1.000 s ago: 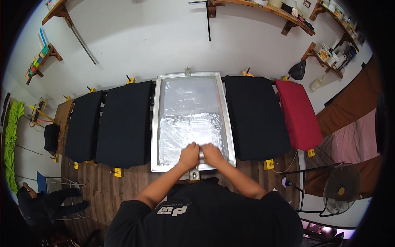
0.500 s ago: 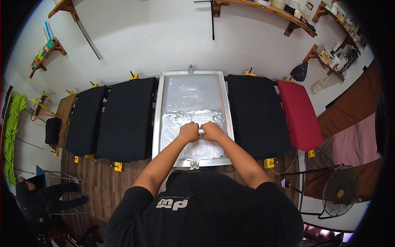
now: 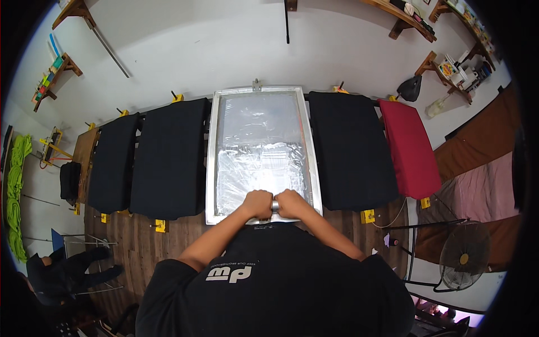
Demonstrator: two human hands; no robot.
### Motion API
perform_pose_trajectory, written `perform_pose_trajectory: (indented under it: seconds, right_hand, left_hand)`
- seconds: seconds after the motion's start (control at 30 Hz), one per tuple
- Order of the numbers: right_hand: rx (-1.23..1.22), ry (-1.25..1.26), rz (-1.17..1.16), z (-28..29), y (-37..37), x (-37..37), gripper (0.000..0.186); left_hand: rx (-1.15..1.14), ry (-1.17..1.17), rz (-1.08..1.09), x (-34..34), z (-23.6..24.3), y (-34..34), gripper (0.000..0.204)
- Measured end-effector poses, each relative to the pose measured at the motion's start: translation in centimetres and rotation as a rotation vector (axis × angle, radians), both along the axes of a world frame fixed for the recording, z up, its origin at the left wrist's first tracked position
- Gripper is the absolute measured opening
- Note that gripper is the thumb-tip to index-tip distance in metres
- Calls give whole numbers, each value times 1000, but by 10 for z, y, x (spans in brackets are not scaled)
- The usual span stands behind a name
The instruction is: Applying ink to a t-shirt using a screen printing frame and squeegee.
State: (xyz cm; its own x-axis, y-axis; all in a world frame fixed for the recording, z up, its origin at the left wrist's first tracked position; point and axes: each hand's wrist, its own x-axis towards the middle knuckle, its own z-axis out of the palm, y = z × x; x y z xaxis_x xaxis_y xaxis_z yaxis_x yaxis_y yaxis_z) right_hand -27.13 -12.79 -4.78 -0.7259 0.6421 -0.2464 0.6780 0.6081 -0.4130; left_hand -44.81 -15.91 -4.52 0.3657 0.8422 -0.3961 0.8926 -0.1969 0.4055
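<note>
A silk-screen frame (image 3: pixel 211 163) with a pale aluminium border lies in front of me, longer from near to far than it is wide. Its mesh (image 3: pixel 258 118) is greyish in the far half and shinier, with whitish streaks, in the near half. Both my fists are closed side by side on a squeegee (image 3: pixel 275 206), of which only a short silver piece of the handle shows between them. My left hand (image 3: pixel 259 204) and my right hand (image 3: pixel 291 204) are over the near end of the screen. My fists and arms hide the squeegee's blade.
Black shirts cover the boards left (image 3: pixel 170 160) and right (image 3: pixel 352 151) of the screen; a red one (image 3: pixel 410 149) is farther right. Yellow clamps (image 3: pixel 368 217) line the boards' ends. A fan (image 3: pixel 464 258) stands at the right. Another person (image 3: pixel 67 275) is at the lower left.
Both my hands have come nearer to my body along the screen, with the squeegee in them. My view has shifted slightly.
</note>
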Motion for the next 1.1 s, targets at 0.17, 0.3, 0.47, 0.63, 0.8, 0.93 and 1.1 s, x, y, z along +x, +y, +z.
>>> perform_pose_trajectory:
  seconds: [0.17, 0.3, 0.47, 0.63, 0.8, 0.93, 1.1]
  right_hand:
    - [-65, 18, -7, 5, 2, 3, 18]
    - [-90, 47, 3, 10, 31, 1, 18]
    - [180, 172, -123, 2, 45, -13, 11]
    - [228, 175, -42, -24, -7, 8, 18]
    - [32, -9, 23, 7, -10, 6, 17]
    - [41, 20, 12, 14, 33, -10, 16]
    - [167, 31, -43, 8, 73, -21, 19]
  left_hand:
    - [-76, -35, 47, -2, 6, -2, 26]
    - [-56, -32, 75, -5, 18, 22, 23]
    - [478, -84, 157, -6, -14, 35, 25]
    - [430, -173, 147, 8, -19, -18, 20]
    - [198, -128, 133, 4, 2, -29, 24]
    - [124, -62, 151, -10, 12, 16, 22]
    - [302, -60, 206, -11, -6, 64, 22]
